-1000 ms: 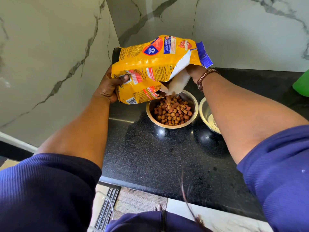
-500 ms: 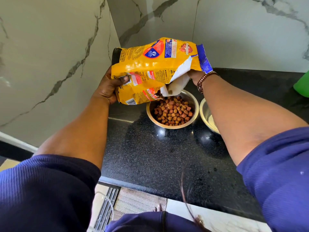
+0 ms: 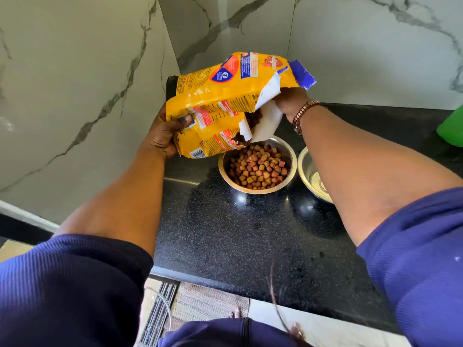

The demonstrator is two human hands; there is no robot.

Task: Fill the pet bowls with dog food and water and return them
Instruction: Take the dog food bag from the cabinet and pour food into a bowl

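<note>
A yellow dog food bag hangs tilted over the black counter, its torn white-lined mouth pointing down at a steel bowl that holds a heap of brown kibble. My left hand grips the bag's bottom end, thumb on its face. My right hand holds the bag's torn top edge; its fingers are hidden behind the flap. A second steel bowl stands just right of the first, half hidden by my right forearm.
Marble walls close the counter on the left and at the back. A green object sits at the right edge. The counter's front edge runs below; a mat and floor lie beneath it.
The bag has lifted a little and its mouth has tipped up away from the bowl. The stream of kibble has stopped.
</note>
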